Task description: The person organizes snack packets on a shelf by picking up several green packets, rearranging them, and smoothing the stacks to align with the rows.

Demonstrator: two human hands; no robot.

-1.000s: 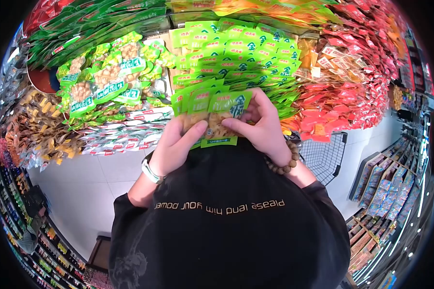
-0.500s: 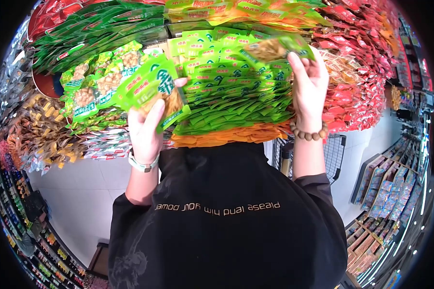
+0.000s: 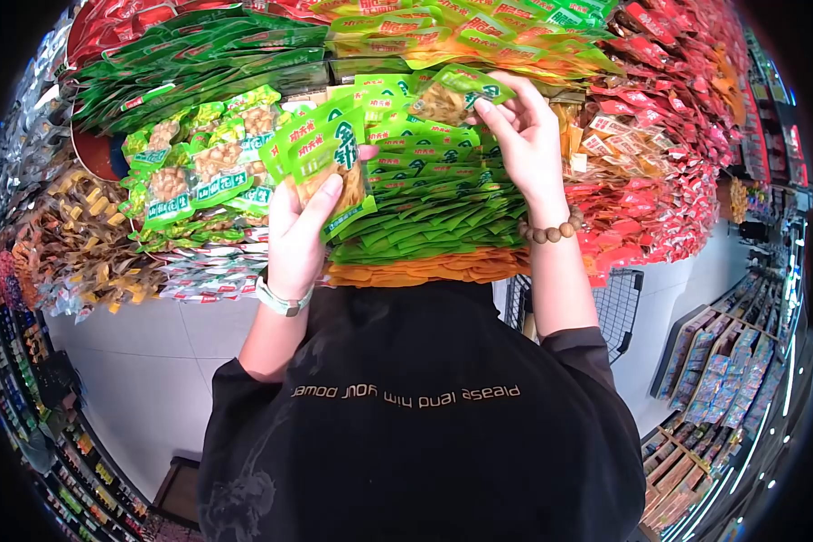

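My left hand (image 3: 300,219) is closed around a small stack of green snack packets (image 3: 323,149), thumb across the front one. A clear window low on that packet shows yellowish strips of food. Farther right, my right hand (image 3: 526,135) pinches one green snack packet (image 3: 456,95) by its right edge, holding it above the display. Beneath both hands lie overlapping rows of matching green packets (image 3: 425,194). Green bags of peanuts (image 3: 217,163) lie to the left of my left hand.
Dark green packets (image 3: 199,68) and yellow-green packets (image 3: 470,36) fill the far side. Red packets (image 3: 650,212) are heaped on the right, brown ones (image 3: 90,212) on the left. A black wire cart (image 3: 621,307) stands below the display's right side.
My right hand has moved left with its packet, closer to the left hand. My left hand has shifted slightly right with its stack, which is now more upright.
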